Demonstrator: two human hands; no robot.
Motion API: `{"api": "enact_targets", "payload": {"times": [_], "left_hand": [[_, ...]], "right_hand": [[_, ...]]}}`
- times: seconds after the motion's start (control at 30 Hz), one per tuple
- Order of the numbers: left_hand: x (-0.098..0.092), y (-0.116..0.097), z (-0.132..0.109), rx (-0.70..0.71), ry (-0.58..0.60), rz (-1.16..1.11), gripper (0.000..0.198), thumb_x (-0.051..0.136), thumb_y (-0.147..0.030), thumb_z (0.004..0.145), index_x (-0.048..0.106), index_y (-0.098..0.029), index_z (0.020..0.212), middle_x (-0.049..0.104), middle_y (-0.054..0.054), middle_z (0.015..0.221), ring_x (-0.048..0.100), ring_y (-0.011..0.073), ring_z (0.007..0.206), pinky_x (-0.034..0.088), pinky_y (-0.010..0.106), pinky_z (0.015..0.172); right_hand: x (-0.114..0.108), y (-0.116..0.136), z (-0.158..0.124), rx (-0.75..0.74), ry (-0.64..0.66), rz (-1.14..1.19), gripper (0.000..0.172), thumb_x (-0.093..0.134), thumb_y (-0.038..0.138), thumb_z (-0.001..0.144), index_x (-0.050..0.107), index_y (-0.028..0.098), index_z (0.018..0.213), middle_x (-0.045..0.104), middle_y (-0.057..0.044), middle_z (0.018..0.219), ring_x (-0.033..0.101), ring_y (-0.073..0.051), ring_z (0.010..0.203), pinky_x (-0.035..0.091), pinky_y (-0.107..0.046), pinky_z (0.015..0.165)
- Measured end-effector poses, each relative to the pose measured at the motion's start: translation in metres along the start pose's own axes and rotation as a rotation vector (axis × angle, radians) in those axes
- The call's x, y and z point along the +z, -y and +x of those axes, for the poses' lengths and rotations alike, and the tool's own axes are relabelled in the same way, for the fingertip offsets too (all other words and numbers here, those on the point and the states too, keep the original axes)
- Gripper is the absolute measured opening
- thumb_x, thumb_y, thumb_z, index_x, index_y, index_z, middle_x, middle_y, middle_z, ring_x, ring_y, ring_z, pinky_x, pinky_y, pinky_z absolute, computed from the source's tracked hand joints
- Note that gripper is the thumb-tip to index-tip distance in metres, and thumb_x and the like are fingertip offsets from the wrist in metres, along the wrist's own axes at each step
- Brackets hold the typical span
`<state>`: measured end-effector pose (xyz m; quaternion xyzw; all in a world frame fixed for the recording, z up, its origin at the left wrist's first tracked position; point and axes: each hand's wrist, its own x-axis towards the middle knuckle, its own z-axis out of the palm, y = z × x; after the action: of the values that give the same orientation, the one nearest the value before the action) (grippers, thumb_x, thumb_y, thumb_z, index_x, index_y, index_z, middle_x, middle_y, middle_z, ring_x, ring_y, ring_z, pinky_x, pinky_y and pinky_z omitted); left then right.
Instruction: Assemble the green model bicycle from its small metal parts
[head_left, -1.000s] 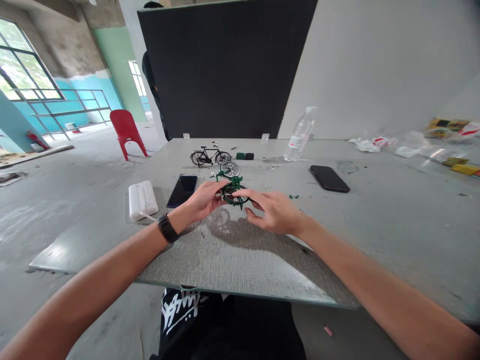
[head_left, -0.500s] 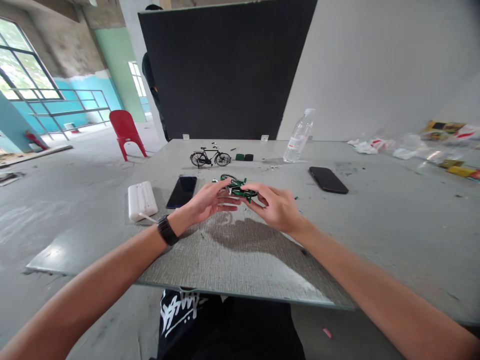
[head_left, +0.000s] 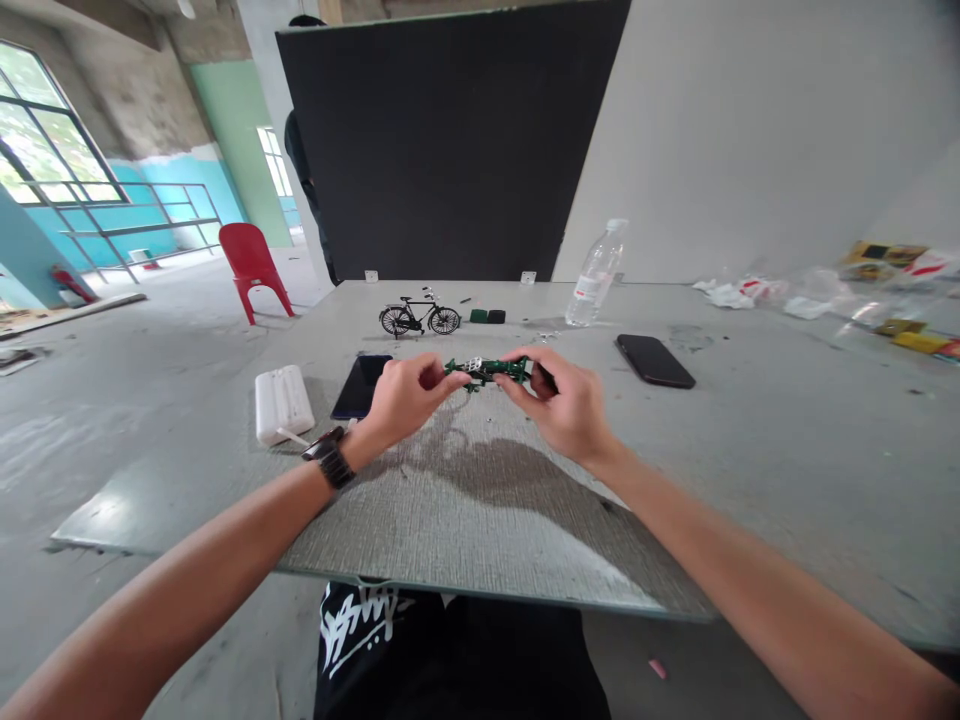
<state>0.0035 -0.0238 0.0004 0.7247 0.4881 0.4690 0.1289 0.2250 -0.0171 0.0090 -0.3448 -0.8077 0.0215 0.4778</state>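
Between my hands, just above the table, is a small green model bicycle (head_left: 487, 370), turned so that its frame lies nearly level. My left hand (head_left: 409, 393) pinches its left end between thumb and fingers. On the other end, my right hand (head_left: 561, 395) is closed with thumb and forefinger. The fingers cover parts of the model. Farther back, a black model bicycle (head_left: 420, 316) stands upright. Beside it lie a small green block (head_left: 478, 316) and a small black block (head_left: 496, 317).
A dark phone (head_left: 362, 385) and a white power bank (head_left: 283, 404) lie left of my hands. To the right are another phone (head_left: 655, 360) and an upright water bottle (head_left: 598, 272). Plastic wrappings (head_left: 810, 296) lie far right. A black panel (head_left: 457, 150) stands at the back.
The green model bicycle has been turned between my hands. My left fingers, stretched out beneath it before, have curled into a pinch. My right hand has shifted slightly right.
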Motion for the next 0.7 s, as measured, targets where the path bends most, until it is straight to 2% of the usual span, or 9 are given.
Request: {"api": "enact_targets", "payload": {"times": [0.03,0.1,0.2,0.27,0.33,0.4,0.53,0.6,0.7], "left_hand": [[-0.002,0.0,0.0,0.088,-0.06,0.063,0.041,0.073,-0.058,0.082,0.065,-0.018,0.08,0.063,0.003,0.069,0.055,0.0162,0.065,0.045,0.03,0.066],[-0.006,-0.002,0.001,0.24,-0.087,0.078,0.042,0.079,-0.05,0.08,0.067,-0.019,0.106,0.068,0.007,0.094,0.06,0.0193,0.084,0.048,0.032,0.078],[-0.007,-0.004,0.002,0.363,0.037,-0.011,0.033,0.072,-0.037,0.09,0.067,-0.023,0.119,0.069,0.009,0.117,0.062,0.0211,0.108,0.048,0.035,0.094],[-0.005,-0.004,0.001,0.349,0.12,-0.055,0.025,0.067,-0.034,0.094,0.07,-0.024,0.117,0.072,0.007,0.116,0.065,0.0206,0.108,0.049,0.035,0.095],[-0.002,-0.003,-0.001,0.292,0.141,-0.076,0.025,0.065,-0.034,0.095,0.072,-0.025,0.118,0.075,0.006,0.113,0.069,0.0204,0.103,0.051,0.034,0.092],[0.0,-0.002,-0.002,0.245,0.116,-0.086,0.027,0.066,-0.035,0.094,0.073,-0.026,0.119,0.076,0.006,0.11,0.07,0.0203,0.097,0.053,0.033,0.087],[0.004,-0.003,-0.005,0.213,0.024,-0.105,0.028,0.068,-0.036,0.092,0.074,-0.025,0.117,0.078,0.005,0.104,0.071,0.0195,0.089,0.055,0.033,0.084],[0.005,-0.004,-0.006,0.214,-0.012,-0.11,0.027,0.069,-0.036,0.092,0.075,-0.024,0.115,0.078,0.005,0.105,0.071,0.0198,0.09,0.055,0.034,0.085],[0.005,-0.006,-0.007,0.22,-0.015,-0.098,0.027,0.069,-0.034,0.092,0.074,-0.024,0.116,0.077,0.005,0.107,0.072,0.0203,0.093,0.055,0.034,0.087]], "right_hand": [[0.0,0.0,0.0,0.012,0.016,0.025,0.025,0.062,0.044,0.094,0.067,0.022,0.104,0.036,0.007,0.056,0.035,-0.011,0.049,0.032,-0.027,0.052],[0.001,0.0,-0.001,0.028,0.056,0.065,0.025,0.063,0.045,0.093,0.067,0.022,0.104,0.034,0.008,0.056,0.035,-0.011,0.049,0.03,-0.027,0.052],[0.003,-0.001,-0.002,0.024,0.093,0.09,0.027,0.063,0.046,0.093,0.067,0.023,0.107,0.033,0.008,0.056,0.035,-0.012,0.05,0.031,-0.027,0.053],[0.004,-0.001,-0.002,0.013,0.108,0.093,0.028,0.062,0.046,0.094,0.067,0.023,0.109,0.034,0.008,0.057,0.036,-0.012,0.05,0.032,-0.027,0.054],[0.004,-0.001,-0.002,0.003,0.121,0.093,0.029,0.061,0.047,0.094,0.066,0.024,0.11,0.034,0.008,0.057,0.036,-0.012,0.051,0.033,-0.027,0.054],[0.005,-0.002,-0.002,0.012,0.102,0.09,0.031,0.061,0.049,0.094,0.065,0.024,0.112,0.034,0.008,0.058,0.037,-0.012,0.051,0.034,-0.027,0.054],[0.006,-0.002,-0.007,0.008,-0.049,0.022,0.043,0.066,0.051,0.09,0.057,0.023,0.121,0.038,0.008,0.059,0.039,-0.013,0.051,0.037,-0.028,0.055],[0.007,-0.002,-0.01,-0.064,-0.066,-0.042,0.034,0.065,0.048,0.092,0.06,0.023,0.115,0.043,0.007,0.059,0.04,-0.012,0.05,0.037,-0.028,0.054],[0.01,-0.001,-0.013,-0.168,0.013,-0.113,0.023,0.058,0.04,0.099,0.065,0.022,0.111,0.059,0.002,0.065,0.047,-0.012,0.051,0.038,-0.027,0.054]]}}
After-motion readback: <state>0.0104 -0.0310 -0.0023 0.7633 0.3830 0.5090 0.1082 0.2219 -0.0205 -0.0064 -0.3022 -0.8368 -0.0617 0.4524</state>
